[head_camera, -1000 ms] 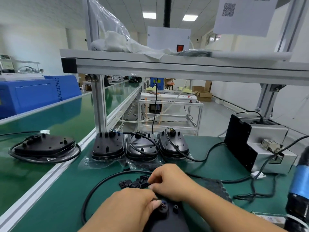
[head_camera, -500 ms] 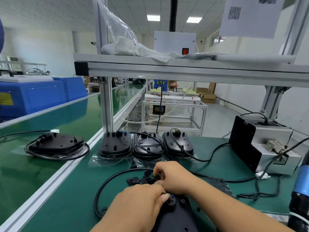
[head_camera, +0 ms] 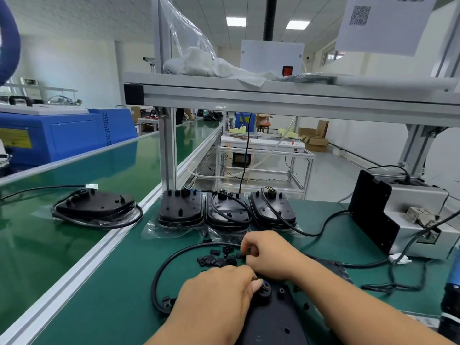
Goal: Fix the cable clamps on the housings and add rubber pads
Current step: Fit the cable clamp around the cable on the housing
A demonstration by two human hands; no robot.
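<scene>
A black housing point(head_camera: 276, 317) lies face down at the near edge of the green mat, its black cable point(head_camera: 159, 275) looping out to the left. My left hand point(head_camera: 216, 295) rests on the housing's far end, thumb beside the cable port. My right hand point(head_camera: 267, 255) is curled just beyond it, fingers pinched at the edge of a pile of small black cable clamps point(head_camera: 216, 258); what it pinches is hidden. Three more housings point(head_camera: 226, 212) stand in a row further back on plastic bags.
Another housing point(head_camera: 94, 207) with coiled cable lies on the green conveyor at left. A grey metal fixture with a black plate point(head_camera: 373, 215) stands at right, cables trailing from it. A blue-handled tool point(head_camera: 451, 302) is at the far right edge. An aluminium shelf frame point(head_camera: 169, 155) rises behind.
The view has drifted left and slightly upward, so everything shifts right in frame. Both hands stay together over the near housing and clamp pile with only small finger movement.
</scene>
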